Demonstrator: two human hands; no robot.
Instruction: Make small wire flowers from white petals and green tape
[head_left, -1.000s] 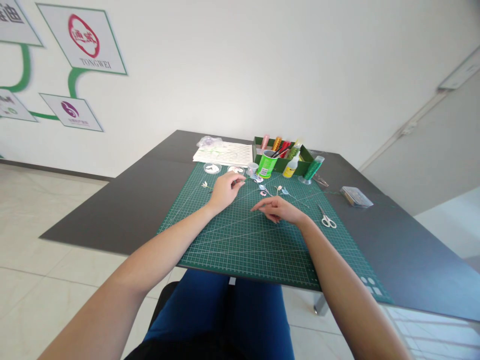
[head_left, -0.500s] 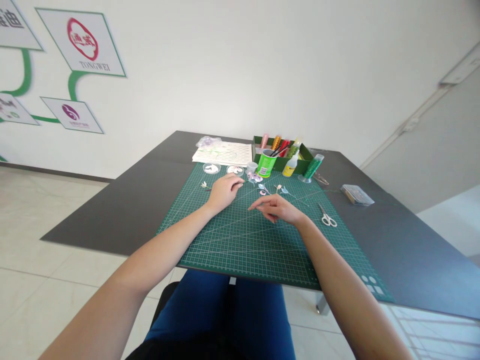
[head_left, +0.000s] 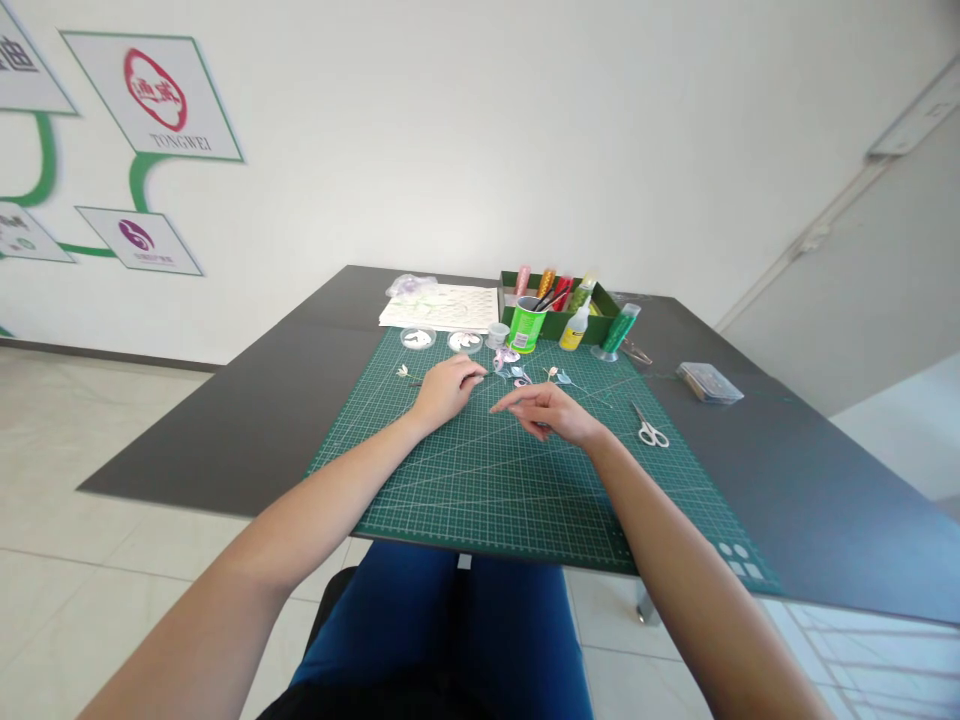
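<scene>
My left hand point(head_left: 444, 388) rests on the green cutting mat point(head_left: 480, 490), its fingers closed on a thin dark tool point(head_left: 487, 374); only a short bit of it shows past the fingertips, so its kind is unclear. Just beyond the fingers lie small pale pink and purple petal-like pieces point(head_left: 507, 355). To the right, my right hand point(head_left: 551, 410) hovers low over the mat, fingers apart and loosely bent, with nothing visible in them. Past it are small wire-stemmed flower pieces point(head_left: 564, 378). A small cream flower point(head_left: 403, 371) lies left of my left hand.
Behind stand two shallow dishes point(head_left: 418, 339), a green can point(head_left: 527, 326) of tools, a glue bottle point(head_left: 574, 328) and a green box point(head_left: 555, 325) with glitter tubes. White-handled scissors point(head_left: 651, 432) lie right, with a clear case point(head_left: 709, 383) farther off. Patterned sheets point(head_left: 442, 308) are back left.
The view has shifted slightly. Both hands stay in nearly the same place, the left still closed on the dark tool and the right still loosely spread.
</scene>
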